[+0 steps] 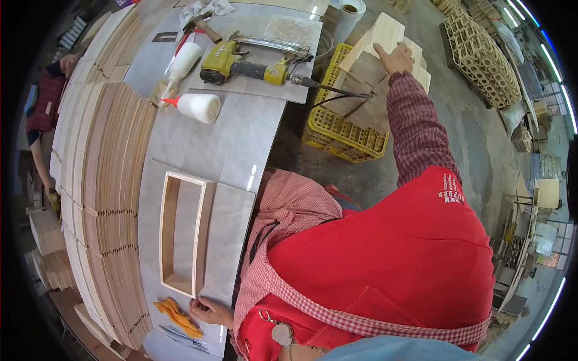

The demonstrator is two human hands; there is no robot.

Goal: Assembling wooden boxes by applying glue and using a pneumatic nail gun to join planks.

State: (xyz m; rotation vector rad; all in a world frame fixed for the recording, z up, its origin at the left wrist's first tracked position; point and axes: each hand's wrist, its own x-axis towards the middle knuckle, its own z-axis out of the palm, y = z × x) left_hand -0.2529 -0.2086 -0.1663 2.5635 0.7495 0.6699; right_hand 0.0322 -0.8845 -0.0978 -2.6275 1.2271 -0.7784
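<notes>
A rectangular open wooden frame (205, 231) lies on the grey work table (232, 207). My left hand (209, 312) is at its near corner, fingers curled together with the tips by the wood; whether they pinch anything is too small to tell. Beside that hand lie an orange-yellow cloth or glove (179, 317) and several thin metal pieces (183, 338). My right hand (397, 58) reaches out to the right, fingers apart, over pale wooden boards (385, 31) in a yellow plastic crate (343, 138). It seems to touch the boards without gripping them.
On the table are a yellow nail gun (256, 69) with a hose, a white glue bottle (200, 108), another bottle (185, 60) and a hammer (206, 29). Tall board stacks (114, 180) line the table's left. A person (48, 102) is beyond them. Lattice racks (481, 63) stand at right.
</notes>
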